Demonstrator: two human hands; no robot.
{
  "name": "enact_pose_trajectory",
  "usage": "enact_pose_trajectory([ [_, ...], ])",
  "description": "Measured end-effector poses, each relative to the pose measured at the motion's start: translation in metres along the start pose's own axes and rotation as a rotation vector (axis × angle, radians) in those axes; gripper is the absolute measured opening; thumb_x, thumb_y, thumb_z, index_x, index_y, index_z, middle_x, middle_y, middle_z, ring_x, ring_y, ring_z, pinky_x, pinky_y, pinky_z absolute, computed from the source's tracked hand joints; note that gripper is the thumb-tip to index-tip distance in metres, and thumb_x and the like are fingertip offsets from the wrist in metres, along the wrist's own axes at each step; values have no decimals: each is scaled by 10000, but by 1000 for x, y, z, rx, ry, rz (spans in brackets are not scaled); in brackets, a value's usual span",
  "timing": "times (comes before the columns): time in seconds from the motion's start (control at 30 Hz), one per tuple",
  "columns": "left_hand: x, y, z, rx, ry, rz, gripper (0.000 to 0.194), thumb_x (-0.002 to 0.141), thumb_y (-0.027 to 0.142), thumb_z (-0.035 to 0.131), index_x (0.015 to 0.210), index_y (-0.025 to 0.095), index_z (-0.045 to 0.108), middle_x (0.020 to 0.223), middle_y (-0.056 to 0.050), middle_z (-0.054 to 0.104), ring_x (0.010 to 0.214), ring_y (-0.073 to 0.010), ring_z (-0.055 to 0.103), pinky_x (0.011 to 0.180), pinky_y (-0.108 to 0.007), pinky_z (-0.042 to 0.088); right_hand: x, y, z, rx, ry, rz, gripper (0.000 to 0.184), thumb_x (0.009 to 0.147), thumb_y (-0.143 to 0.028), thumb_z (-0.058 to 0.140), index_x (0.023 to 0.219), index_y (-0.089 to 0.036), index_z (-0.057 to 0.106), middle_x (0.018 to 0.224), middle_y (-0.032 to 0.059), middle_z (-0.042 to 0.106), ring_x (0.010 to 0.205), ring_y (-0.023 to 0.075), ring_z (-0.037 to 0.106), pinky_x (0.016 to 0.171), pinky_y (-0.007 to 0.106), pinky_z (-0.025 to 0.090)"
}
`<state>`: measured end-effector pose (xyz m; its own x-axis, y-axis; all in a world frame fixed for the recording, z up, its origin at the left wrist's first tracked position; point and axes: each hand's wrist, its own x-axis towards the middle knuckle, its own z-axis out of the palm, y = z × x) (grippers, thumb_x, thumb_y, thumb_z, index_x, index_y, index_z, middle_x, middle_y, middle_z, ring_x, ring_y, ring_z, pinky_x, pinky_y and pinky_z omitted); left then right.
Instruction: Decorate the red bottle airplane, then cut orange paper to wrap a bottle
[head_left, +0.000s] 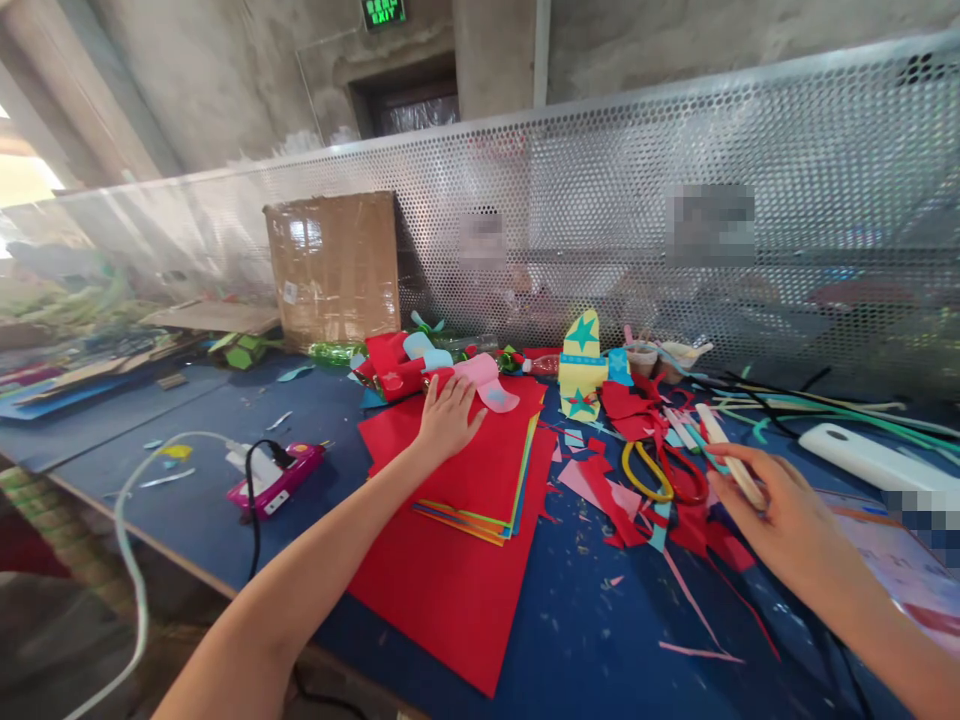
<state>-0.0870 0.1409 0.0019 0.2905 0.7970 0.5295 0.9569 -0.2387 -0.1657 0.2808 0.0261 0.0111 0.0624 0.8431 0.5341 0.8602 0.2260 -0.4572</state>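
Note:
My left hand [450, 415] lies flat with its fingers stretched out on a stack of coloured paper [480, 470], whose top sheet is red. Its fingertips reach toward curled pink paper [487, 382]. A larger red sheet [457, 590] spreads out beneath the stack. On the right, my right hand [772, 510] is closed around a slim cream-white stick-like tool [729, 455] of a kind I cannot make out. Close to that hand, yellow-handled scissors [646, 472] and a red handle loop [686, 475] lie among red, pink and blue paper scraps [611, 500].
A yellow paper piece with teal stars [581, 365] stands at the back. A purple power strip [277, 480] with plugged cables sits left. Behind are a cardboard panel [334, 270] and a perforated metal screen [600, 200]. A long white device [870, 455] lies at right.

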Motion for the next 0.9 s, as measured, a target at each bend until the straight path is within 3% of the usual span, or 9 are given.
enact_pose_trajectory([
  [0.27, -2, 14, -8, -146, 10, 70, 456, 904, 375, 350, 1204, 112, 572, 1314, -165, 520, 1265, -314, 430, 1120, -514, 192, 10, 11, -10, -68, -75, 76, 342, 848, -354, 398, 1078, -192, 592, 1001, 119, 667, 798, 240, 654, 687, 338, 494],
  [0.4, -4, 28, -14, -268, -37, 194, 451, 920, 404, 327, 1177, 139, 586, 1232, -132, 581, 1199, -267, 489, 1036, -427, 377, 21, 12, -22, -235, -244, 101, 349, 855, -264, 393, 1111, -165, 608, 1015, 113, 703, 816, 233, 669, 695, 317, 495],
  [0.5, -9, 39, -17, -336, -94, 285, 434, 928, 416, 326, 1133, 162, 611, 1161, -101, 622, 1130, -236, 537, 1009, -395, 413, 32, 4, -25, -419, -405, 74, 391, 867, -204, 368, 1169, -151, 609, 951, 110, 726, 832, 237, 670, 701, 307, 483],
  [0.6, -15, 46, -19, -377, -147, 341, 424, 912, 446, 373, 1124, 179, 626, 1173, -97, 613, 1135, -238, 535, 998, -385, 424, 45, 0, -20, -482, -455, 72, 382, 860, -194, 400, 1156, -148, 637, 855, 112, 739, 873, 263, 666, 727, 317, 471],
  [0.7, -20, 50, -19, -401, -192, 357, 420, 894, 457, 416, 1156, 199, 620, 1216, -107, 586, 1131, -257, 540, 970, -406, 447, 58, 6, -9, -526, -484, 71, 378, 851, -155, 410, 1146, -169, 647, 965, 107, 734, 911, 257, 666, 788, 322, 459],
  [0.9, -21, 52, -20, -433, -238, 340, 376, 903, 393, 422, 1172, 209, 609, 1226, -99, 574, 1151, -243, 527, 997, -384, 425, 72, 21, 9, -542, -507, 71, 298, 800, -183, 518, 1051, -183, 678, 890, 112, 738, 859, 274, 679, 745, 352, 481],
])
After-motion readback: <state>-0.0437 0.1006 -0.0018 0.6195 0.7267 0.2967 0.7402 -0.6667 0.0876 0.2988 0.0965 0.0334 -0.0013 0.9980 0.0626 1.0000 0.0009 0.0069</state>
